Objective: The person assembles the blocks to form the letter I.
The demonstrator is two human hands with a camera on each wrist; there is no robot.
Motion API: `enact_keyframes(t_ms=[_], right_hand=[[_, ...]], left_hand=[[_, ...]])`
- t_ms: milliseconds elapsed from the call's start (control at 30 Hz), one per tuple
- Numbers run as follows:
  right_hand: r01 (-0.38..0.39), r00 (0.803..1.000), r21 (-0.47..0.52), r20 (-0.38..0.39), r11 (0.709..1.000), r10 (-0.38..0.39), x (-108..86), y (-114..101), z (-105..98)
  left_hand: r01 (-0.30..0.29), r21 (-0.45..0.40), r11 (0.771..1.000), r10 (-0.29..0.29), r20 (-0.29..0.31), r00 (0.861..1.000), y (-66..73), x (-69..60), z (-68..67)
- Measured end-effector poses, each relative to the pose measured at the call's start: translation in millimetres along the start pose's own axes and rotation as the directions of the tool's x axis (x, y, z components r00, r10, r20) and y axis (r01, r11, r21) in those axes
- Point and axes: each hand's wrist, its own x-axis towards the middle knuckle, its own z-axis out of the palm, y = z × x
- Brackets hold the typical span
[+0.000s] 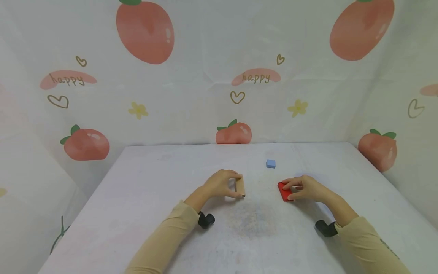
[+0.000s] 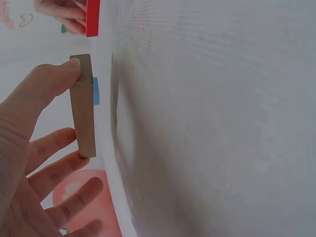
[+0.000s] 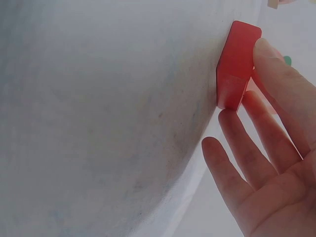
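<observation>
"happy" on two pink patches

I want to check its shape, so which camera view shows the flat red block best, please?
The right wrist view: the flat red block is largest and mostly uncovered there. The head view shows it small, partly covered by the right hand; the left wrist view shows only part, cut by the picture's top edge.

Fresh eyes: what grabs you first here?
The bright red block, right of centre, pinched by the right hand. Next, the wooden block in the left hand, and a small blue block farther back on the white table. Behind, big fruit prints.
</observation>
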Motion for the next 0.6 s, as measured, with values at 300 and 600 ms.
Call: enact_keyframes(t_ms=[300, 600], right_hand=[[-0.013, 1.0, -0.015, -0.002, 1.0, 0.013, 0.6, 0, -1], [0.013, 1.0, -0.017, -0.003, 1.0, -0.013, 0.8, 2, -1]], left_hand=[[0.009, 0.016, 1.0, -0.009, -0.005, 1.0, 0.4, 8.6, 3.2], [0.009, 0.008, 1.0, -0.009, -0.003, 1.0, 0.7, 14.6, 5.4]])
